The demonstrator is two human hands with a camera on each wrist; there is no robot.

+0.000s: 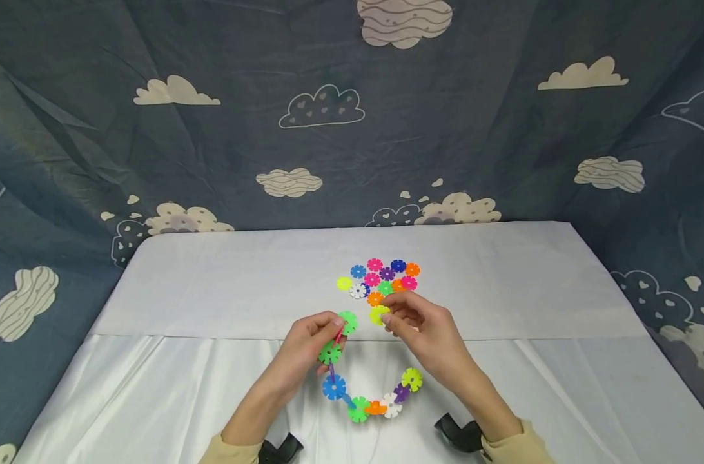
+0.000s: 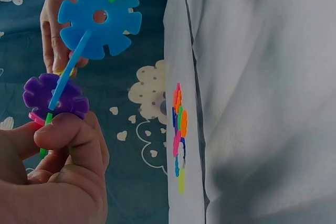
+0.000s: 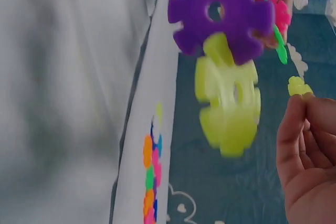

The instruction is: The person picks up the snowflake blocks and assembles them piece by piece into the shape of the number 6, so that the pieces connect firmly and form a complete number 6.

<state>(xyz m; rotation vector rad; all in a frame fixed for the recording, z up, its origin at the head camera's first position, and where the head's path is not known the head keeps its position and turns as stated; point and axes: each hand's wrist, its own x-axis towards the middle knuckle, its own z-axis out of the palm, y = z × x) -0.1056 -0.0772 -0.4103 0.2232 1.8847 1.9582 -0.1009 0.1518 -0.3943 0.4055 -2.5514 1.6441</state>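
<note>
My left hand (image 1: 302, 348) pinches one end of a chain of interlocking snowflake discs near a green disc (image 1: 347, 323) and a pink one seen edge-on. From there the chain curves down through a blue disc (image 1: 333, 388), green, orange, white and purple discs to a yellow end disc (image 1: 412, 379). In the left wrist view the thumb lies against a purple disc (image 2: 39, 90). My right hand (image 1: 430, 325) pinches a loose yellow disc (image 3: 297, 86) between thumb and fingertip, to the right of the green end disc and apart from it.
A cluster of loose colored discs (image 1: 372, 280) lies on the white tablecloth (image 1: 213, 283) beyond the hands. Black wrist straps (image 1: 459, 435) show by both forearms. A dark cloud-patterned curtain (image 1: 329, 58) hangs behind the table.
</note>
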